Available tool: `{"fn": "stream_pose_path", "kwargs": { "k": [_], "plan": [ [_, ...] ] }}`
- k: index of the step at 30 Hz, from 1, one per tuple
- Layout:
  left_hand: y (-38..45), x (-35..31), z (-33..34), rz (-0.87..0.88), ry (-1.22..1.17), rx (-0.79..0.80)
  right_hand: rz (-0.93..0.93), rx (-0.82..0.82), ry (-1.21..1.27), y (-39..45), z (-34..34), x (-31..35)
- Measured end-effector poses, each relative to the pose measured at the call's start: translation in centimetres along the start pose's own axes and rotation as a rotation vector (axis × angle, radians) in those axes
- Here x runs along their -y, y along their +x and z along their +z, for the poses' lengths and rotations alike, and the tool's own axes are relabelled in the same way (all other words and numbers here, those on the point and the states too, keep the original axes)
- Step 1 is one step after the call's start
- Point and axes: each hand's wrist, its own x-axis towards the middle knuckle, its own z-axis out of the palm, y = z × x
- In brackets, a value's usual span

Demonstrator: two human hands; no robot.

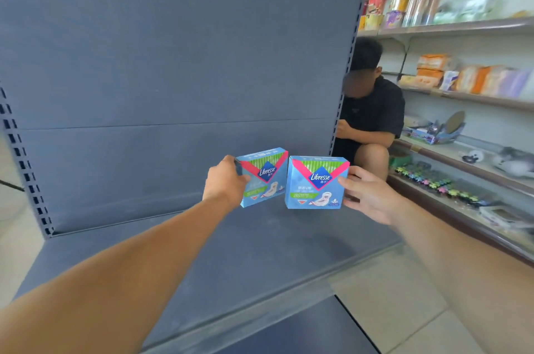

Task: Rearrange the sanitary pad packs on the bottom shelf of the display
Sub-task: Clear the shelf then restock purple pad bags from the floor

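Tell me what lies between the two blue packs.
Nothing: the head view shows only a narrow gap between the left pack and the right pack, with the grey back panel behind. Left hand and right hand grip their outer edges.

The light here is even and fairly bright, soft from above, with no hard glare on the blue shelf panel (pixel 173 64) in front of me. My arms throw only faint shadows on the bottom shelf (pixel 260 252). The wide lens bends the uprights toward the edges. The stocked shelves on the right (pixel 462 27) are blurred; print on the packs (pixel 316 181) reads sharp.
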Motion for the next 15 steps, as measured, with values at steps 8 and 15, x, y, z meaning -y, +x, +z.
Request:
{"fn": "stream_pose_path", "kwargs": {
  "k": [8, 15],
  "plan": [
    [-5.9, -5.6, -0.9, 0.135, -0.205, 0.245, 0.048, 0.081, 0.042, -9.9, 1.6, 3.0],
    [-12.5, -8.1, 0.4, 0.272, -0.265, 0.4, 0.031, -0.053, 0.069, -18.7, -0.7, 2.2]
  ]
}}
